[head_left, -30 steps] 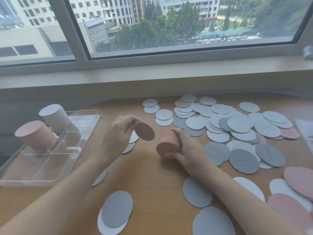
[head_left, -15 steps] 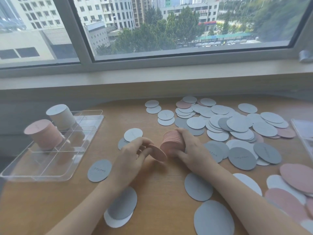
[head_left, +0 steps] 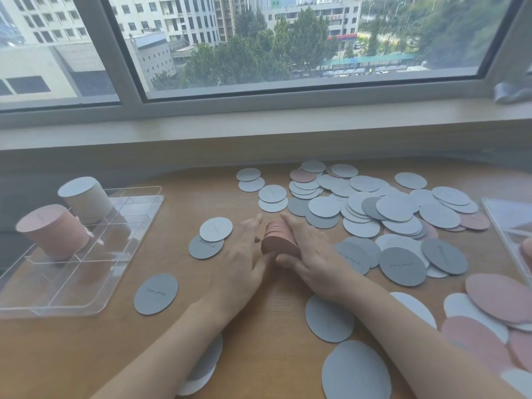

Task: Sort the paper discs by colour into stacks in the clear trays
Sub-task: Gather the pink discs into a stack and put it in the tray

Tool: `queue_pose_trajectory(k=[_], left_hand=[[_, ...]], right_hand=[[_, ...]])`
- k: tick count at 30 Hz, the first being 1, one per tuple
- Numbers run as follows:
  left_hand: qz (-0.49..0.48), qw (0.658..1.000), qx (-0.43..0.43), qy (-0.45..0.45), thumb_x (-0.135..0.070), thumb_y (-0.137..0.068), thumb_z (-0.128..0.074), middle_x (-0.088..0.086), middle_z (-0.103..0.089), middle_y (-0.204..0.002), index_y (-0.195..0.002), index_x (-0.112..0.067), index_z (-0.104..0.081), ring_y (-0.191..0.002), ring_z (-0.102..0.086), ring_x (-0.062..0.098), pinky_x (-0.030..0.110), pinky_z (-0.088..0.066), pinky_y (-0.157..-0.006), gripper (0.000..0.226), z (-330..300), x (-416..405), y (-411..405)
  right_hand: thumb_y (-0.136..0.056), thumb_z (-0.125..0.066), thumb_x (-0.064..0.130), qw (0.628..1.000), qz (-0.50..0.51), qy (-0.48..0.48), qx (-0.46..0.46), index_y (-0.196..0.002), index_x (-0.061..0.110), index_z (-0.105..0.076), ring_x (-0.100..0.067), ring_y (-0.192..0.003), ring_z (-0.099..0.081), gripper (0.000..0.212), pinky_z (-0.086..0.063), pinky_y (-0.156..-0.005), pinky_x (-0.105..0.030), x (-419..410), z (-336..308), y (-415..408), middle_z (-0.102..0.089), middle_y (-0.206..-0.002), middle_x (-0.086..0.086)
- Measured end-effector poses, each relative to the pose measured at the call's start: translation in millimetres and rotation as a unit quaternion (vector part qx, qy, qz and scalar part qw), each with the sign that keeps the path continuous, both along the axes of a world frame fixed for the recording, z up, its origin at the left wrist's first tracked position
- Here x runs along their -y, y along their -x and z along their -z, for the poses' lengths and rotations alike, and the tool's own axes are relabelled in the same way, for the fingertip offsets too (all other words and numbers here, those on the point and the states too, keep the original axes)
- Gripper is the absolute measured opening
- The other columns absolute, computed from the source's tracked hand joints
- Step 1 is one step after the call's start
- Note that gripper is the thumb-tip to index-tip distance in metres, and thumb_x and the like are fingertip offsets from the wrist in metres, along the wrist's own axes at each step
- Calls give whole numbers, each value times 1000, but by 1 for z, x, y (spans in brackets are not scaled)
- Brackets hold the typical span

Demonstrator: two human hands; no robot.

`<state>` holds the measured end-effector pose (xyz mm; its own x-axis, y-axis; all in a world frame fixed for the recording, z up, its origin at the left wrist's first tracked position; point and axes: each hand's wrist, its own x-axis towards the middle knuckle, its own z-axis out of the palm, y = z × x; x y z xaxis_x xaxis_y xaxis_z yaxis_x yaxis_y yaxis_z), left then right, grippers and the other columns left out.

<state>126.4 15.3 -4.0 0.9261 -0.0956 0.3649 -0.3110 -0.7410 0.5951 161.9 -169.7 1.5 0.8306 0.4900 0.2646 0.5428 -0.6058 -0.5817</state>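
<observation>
A stack of pink paper discs [head_left: 278, 239] stands on edge on the wooden table between my hands. My right hand [head_left: 312, 254] grips it from the right, thumb under its near end and fingers curled over the top. My left hand [head_left: 244, 260] lies against its left face with straight fingers. At the left, a clear tray [head_left: 86, 272] holds a tall pink stack [head_left: 53, 231] and a tall white stack [head_left: 86, 198]. Many loose white, grey and pink discs [head_left: 388, 208] cover the table to the right.
Single grey discs [head_left: 156, 293] and a white one [head_left: 216, 229] lie between the tray and my hands. A second clear tray [head_left: 509, 226] shows at the right edge. More pink discs [head_left: 501, 300] lie near right. A window sill runs along the back.
My left hand carried one pink disc down and right to the stack and pressed it on; its fingers are now straight against the stack. The right hand has kept holding the stack.
</observation>
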Motion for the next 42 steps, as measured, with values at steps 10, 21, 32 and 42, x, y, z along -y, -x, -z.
queue_pose_trajectory(k=[10,21,32,42], left_hand=[[87,996,-9,-35,-19,-100,-48,-16,-37,-137,-160,-21,-17,-129,-39,3,14,-28,-110,67,1,-7,3],[82,995,-17,-48,-26,-103,-47,-10,-31,-142,-161,-23,-8,-130,-35,8,23,-27,-114,70,3,-10,-2],[34,995,-29,88,-5,-93,-64,-8,-52,-121,-146,-24,-42,-93,-54,-9,2,-36,-84,60,-2,-14,-4],[35,996,-33,77,-16,-91,-68,-17,-54,-121,-147,-34,-42,-100,-56,5,9,-42,-85,64,1,-19,-9]], right_hand=[[-85,-71,41,998,32,33,53,-158,22,-10,-14,-139,-35,97,-28,-115,-39,-1,7,-3,-36,-154,3],[-91,-68,30,999,-10,-4,42,-156,17,-19,-10,-142,-29,82,-24,-118,-29,-7,3,3,-32,-156,6],[-102,-48,35,985,166,-2,-47,-130,19,-61,-15,-113,-57,34,-42,-93,-32,22,-45,-102,-61,-127,3],[-96,-46,39,947,157,279,1,-129,21,-56,-25,-125,-47,39,-30,-99,-38,-1,-26,-180,-53,-135,-4]])
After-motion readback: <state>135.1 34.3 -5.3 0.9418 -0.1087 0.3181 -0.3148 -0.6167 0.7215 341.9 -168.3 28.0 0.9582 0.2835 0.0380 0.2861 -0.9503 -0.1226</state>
